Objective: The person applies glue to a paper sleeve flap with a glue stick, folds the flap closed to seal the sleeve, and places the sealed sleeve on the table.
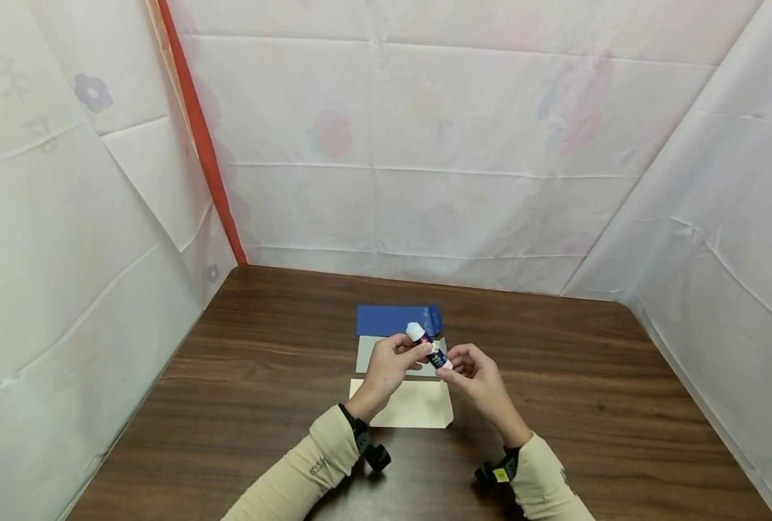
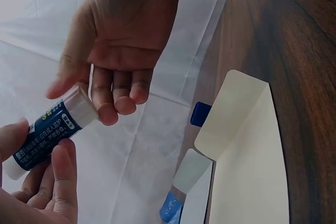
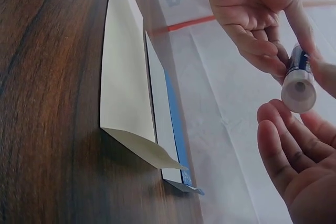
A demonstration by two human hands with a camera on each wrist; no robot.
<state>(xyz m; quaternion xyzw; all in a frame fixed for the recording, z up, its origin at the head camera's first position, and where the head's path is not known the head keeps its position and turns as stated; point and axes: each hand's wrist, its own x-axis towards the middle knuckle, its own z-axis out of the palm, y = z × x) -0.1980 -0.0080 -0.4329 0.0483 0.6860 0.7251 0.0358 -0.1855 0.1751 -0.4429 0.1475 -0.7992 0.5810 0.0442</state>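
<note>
A glue stick (image 1: pixel 437 357) with white ends and a dark blue label is held tilted above the table between both hands. My left hand (image 1: pixel 386 370) grips its labelled barrel between thumb and fingers, near the upper white end. At the lower white end, my right hand (image 1: pixel 480 380) pinches with thumb and forefinger, its other fingers loosely curled. The round hollow base of the glue stick (image 3: pixel 299 94) faces the right wrist view. Below the hands lie a cream paper piece (image 1: pixel 418 405) and a grey one (image 1: pixel 367 354), the latter partly hidden by the left hand.
Farther back lies a blue paper piece (image 1: pixel 386 320) with a creased, whitish-marked flap (image 1: pixel 435 319) at its right end. The cream paper's end flap (image 3: pixel 142 145) stands up from the brown wooden table (image 1: pixel 262 347). White sheeting (image 1: pixel 425 217) encloses the table's back and sides.
</note>
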